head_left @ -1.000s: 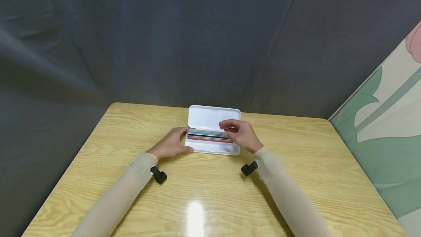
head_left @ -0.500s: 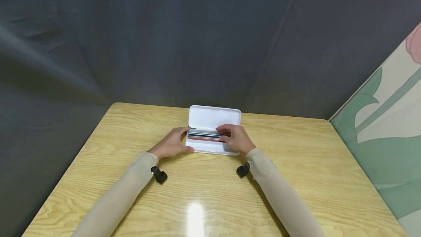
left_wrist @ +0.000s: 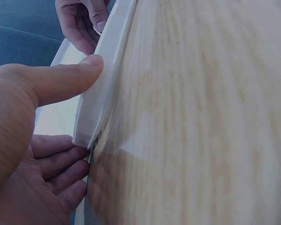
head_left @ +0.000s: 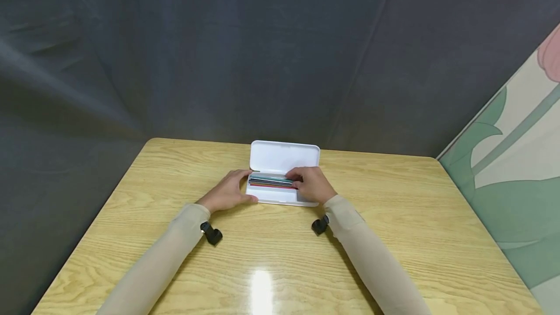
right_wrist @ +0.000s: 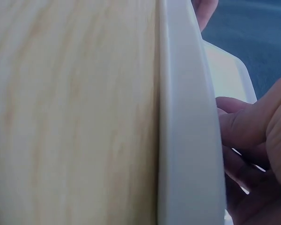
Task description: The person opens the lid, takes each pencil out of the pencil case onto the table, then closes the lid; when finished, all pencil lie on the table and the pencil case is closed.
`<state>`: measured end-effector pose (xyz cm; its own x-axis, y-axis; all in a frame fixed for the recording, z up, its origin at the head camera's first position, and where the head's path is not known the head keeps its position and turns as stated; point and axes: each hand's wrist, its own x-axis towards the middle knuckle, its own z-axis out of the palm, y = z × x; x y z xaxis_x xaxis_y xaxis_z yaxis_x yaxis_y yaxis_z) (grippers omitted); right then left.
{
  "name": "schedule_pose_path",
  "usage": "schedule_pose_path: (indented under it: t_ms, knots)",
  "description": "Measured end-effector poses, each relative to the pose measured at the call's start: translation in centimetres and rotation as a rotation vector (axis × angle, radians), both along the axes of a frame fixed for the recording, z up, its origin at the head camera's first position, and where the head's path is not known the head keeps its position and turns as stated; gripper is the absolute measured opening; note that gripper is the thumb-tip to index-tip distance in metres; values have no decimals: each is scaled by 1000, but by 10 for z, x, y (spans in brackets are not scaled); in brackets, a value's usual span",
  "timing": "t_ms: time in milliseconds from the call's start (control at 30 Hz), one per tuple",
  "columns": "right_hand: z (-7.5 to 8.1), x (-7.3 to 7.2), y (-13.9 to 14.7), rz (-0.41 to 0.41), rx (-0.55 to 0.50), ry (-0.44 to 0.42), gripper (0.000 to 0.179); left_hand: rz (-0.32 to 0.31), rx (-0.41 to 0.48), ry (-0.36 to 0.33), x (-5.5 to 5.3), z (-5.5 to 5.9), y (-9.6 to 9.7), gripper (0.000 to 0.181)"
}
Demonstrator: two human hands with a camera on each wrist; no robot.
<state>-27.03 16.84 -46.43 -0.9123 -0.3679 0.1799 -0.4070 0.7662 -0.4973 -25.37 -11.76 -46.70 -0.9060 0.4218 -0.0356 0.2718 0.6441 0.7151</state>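
An open white pencil case (head_left: 273,195) lies on the table, its lid (head_left: 280,156) tipped back on the far side. Several colored pencils (head_left: 269,182) lie lengthwise in its tray, with red nearest the front and dark and teal ones behind. My left hand (head_left: 225,191) holds the case's left end, thumb on the front wall (left_wrist: 103,79) and fingers round the back corner. Over the right part of the tray, my right hand (head_left: 314,184) has its thumb and fingers curled onto the pencils, hiding their right ends. In the right wrist view, the case's front wall (right_wrist: 189,122) blocks the pencils.
The wooden table (head_left: 236,266) extends around the case, and its far edge runs close behind the lid. A dark curtain (head_left: 280,52) hangs beyond it. At the right stands a panel (head_left: 516,208) with a plant pattern. Both wrists carry small black cameras.
My right hand has moved left and down into the tray, and its fingers have closed in on the pencils. The left hand and the case have stayed in place.
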Motion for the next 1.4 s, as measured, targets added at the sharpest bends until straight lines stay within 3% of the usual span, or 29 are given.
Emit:
schedule_pose_path:
  t_ms: [867,1067,1400]
  knots:
    - [10,5,-7,117,136,65,31,13,-1,-10,2,-2,0,90]
    - [12,6,-6,143,102,56,33,12,-6,-10,2,0,0,90]
    - [11,4,-2,113,32,-5,31,10,-1,-5,2,0,1,91]
